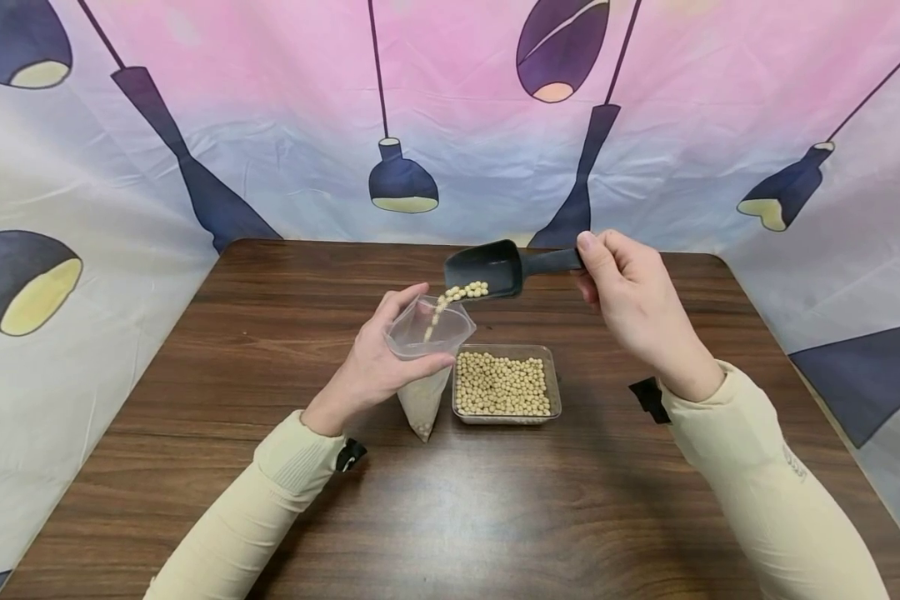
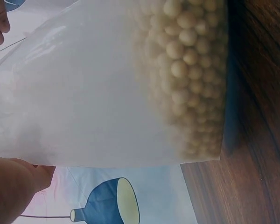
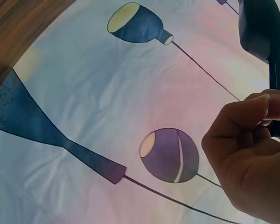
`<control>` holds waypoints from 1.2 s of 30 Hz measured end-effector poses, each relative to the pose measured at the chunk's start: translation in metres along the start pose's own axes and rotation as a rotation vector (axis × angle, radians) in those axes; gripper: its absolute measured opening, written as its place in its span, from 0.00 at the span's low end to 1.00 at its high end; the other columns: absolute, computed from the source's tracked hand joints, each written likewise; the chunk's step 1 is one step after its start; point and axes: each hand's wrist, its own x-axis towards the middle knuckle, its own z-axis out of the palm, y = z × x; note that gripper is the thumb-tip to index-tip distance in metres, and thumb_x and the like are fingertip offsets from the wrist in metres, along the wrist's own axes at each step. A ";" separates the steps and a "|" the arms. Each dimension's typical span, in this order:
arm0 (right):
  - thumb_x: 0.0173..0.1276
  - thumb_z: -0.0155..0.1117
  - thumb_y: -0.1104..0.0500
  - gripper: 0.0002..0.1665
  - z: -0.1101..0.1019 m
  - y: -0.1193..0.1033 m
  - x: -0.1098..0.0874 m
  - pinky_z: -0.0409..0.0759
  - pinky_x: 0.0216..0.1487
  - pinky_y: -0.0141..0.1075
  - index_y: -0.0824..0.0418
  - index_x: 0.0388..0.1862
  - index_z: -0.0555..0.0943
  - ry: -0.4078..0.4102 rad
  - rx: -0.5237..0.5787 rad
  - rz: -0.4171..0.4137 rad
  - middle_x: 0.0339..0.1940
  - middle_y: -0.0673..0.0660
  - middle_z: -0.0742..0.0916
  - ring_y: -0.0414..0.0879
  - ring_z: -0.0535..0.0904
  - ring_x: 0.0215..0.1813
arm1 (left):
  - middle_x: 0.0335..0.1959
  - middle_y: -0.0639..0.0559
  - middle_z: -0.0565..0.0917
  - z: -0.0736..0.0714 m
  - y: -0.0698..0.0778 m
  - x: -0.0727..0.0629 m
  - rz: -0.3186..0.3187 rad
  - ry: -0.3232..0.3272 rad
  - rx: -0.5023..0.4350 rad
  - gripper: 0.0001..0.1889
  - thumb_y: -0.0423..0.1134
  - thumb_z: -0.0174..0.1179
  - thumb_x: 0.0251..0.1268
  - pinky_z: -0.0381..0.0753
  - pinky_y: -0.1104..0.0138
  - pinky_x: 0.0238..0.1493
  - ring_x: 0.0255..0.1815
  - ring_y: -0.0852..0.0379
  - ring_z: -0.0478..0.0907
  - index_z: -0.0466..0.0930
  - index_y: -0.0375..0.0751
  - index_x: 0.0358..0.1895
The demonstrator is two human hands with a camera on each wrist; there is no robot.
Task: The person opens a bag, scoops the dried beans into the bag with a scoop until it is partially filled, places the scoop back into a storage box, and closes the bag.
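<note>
My left hand [image 1: 363, 362] grips a translucent plastic bag [image 1: 422, 404] near its spread mouth, thumb on the near side and fingers round the far side. Pale round beans, like soybeans [image 2: 191, 60], fill the bag's bottom in the left wrist view. Over the mouth, my right hand [image 1: 636, 300] holds a black scoop [image 1: 495, 267] by its handle, tipped toward the bag. A few beans lie at the scoop's lip, and a thin stream of them falls into the bag. The right wrist view shows the fingers curled round the scoop's handle [image 3: 276, 74].
A clear rectangular container [image 1: 557, 400] of the same beans stands on the brown wooden table [image 1: 480, 517], just right of the bag. Behind the table hangs a cloth backdrop [image 1: 300, 158] printed with lamps. Black straps [image 1: 649, 400] show at both sleeve cuffs.
</note>
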 end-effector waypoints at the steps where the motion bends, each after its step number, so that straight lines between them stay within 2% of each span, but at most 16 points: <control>1: 0.78 0.46 0.44 0.28 0.000 -0.001 -0.001 0.62 0.23 0.38 0.64 0.25 0.71 0.006 -0.014 -0.011 0.20 0.58 0.74 0.50 0.62 0.21 | 0.53 0.47 0.74 0.000 0.001 0.000 -0.001 0.000 -0.004 0.46 0.30 0.77 0.44 0.72 0.51 0.56 0.53 0.49 0.73 0.63 0.46 0.71; 5: 0.78 0.46 0.44 0.27 0.003 -0.006 -0.004 0.62 0.24 0.37 0.63 0.25 0.70 0.030 -0.067 -0.045 0.20 0.57 0.74 0.49 0.63 0.21 | 0.52 0.40 0.73 0.000 0.016 -0.001 0.001 -0.005 -0.012 0.45 0.25 0.75 0.45 0.70 0.47 0.56 0.53 0.45 0.72 0.63 0.37 0.70; 9: 0.77 0.47 0.43 0.27 0.006 -0.010 -0.008 0.62 0.25 0.36 0.60 0.24 0.71 0.065 -0.123 -0.059 0.20 0.55 0.74 0.47 0.64 0.22 | 0.51 0.36 0.73 -0.001 0.033 -0.002 -0.003 -0.016 -0.019 0.42 0.24 0.73 0.47 0.70 0.46 0.56 0.53 0.42 0.72 0.63 0.32 0.69; 12: 0.76 0.49 0.43 0.26 0.006 -0.013 -0.012 0.62 0.25 0.36 0.60 0.25 0.71 0.100 -0.144 -0.064 0.19 0.54 0.73 0.46 0.64 0.21 | 0.50 0.35 0.72 -0.002 0.036 -0.003 -0.008 -0.019 -0.022 0.42 0.23 0.72 0.47 0.70 0.46 0.57 0.53 0.41 0.72 0.63 0.31 0.69; 15: 0.76 0.52 0.45 0.24 0.003 -0.014 -0.017 0.62 0.23 0.35 0.60 0.24 0.73 0.171 -0.140 -0.067 0.18 0.53 0.73 0.46 0.64 0.19 | 0.49 0.34 0.72 -0.001 0.035 -0.003 -0.005 -0.013 -0.020 0.42 0.23 0.72 0.47 0.70 0.45 0.57 0.53 0.40 0.72 0.63 0.31 0.69; 18: 0.75 0.54 0.47 0.23 -0.005 -0.011 -0.023 0.60 0.21 0.34 0.60 0.24 0.73 0.249 -0.145 -0.050 0.16 0.52 0.73 0.44 0.63 0.17 | 0.49 0.33 0.72 -0.001 0.034 -0.002 0.013 -0.002 -0.020 0.42 0.23 0.73 0.46 0.69 0.45 0.57 0.53 0.38 0.72 0.64 0.31 0.68; 21: 0.76 0.53 0.46 0.24 -0.013 -0.006 -0.030 0.59 0.19 0.35 0.59 0.22 0.73 0.282 -0.177 -0.022 0.14 0.52 0.72 0.44 0.61 0.15 | 0.49 0.32 0.73 -0.001 0.031 -0.001 0.035 0.004 -0.027 0.42 0.23 0.73 0.45 0.69 0.45 0.57 0.52 0.37 0.72 0.64 0.30 0.68; 25: 0.75 0.49 0.41 0.26 -0.017 0.005 -0.038 0.60 0.19 0.37 0.57 0.23 0.72 0.241 -0.273 0.046 0.15 0.55 0.72 0.47 0.62 0.15 | 0.49 0.33 0.73 0.001 0.010 0.000 0.065 0.017 -0.043 0.44 0.22 0.74 0.43 0.69 0.45 0.57 0.52 0.38 0.73 0.64 0.32 0.69; 28: 0.76 0.47 0.40 0.27 -0.009 0.018 -0.044 0.62 0.21 0.39 0.57 0.25 0.74 0.160 -0.386 0.092 0.16 0.55 0.71 0.48 0.64 0.17 | 0.50 0.39 0.75 0.001 -0.005 0.001 0.080 0.023 -0.050 0.45 0.25 0.76 0.43 0.71 0.49 0.58 0.53 0.45 0.74 0.65 0.40 0.69; 33: 0.77 0.45 0.42 0.25 0.014 0.035 -0.056 0.61 0.16 0.38 0.57 0.28 0.75 0.010 -0.555 0.120 0.12 0.51 0.70 0.46 0.64 0.13 | 0.50 0.46 0.76 -0.002 -0.008 0.000 0.081 0.022 -0.067 0.42 0.29 0.77 0.45 0.73 0.54 0.57 0.53 0.52 0.75 0.68 0.48 0.68; 36: 0.77 0.46 0.46 0.22 0.024 0.039 -0.061 0.58 0.12 0.37 0.58 0.28 0.74 -0.024 -0.630 0.110 0.10 0.50 0.70 0.46 0.62 0.11 | 0.50 0.47 0.76 -0.003 -0.010 0.000 0.074 0.026 -0.073 0.41 0.30 0.77 0.46 0.73 0.55 0.58 0.53 0.52 0.75 0.69 0.48 0.67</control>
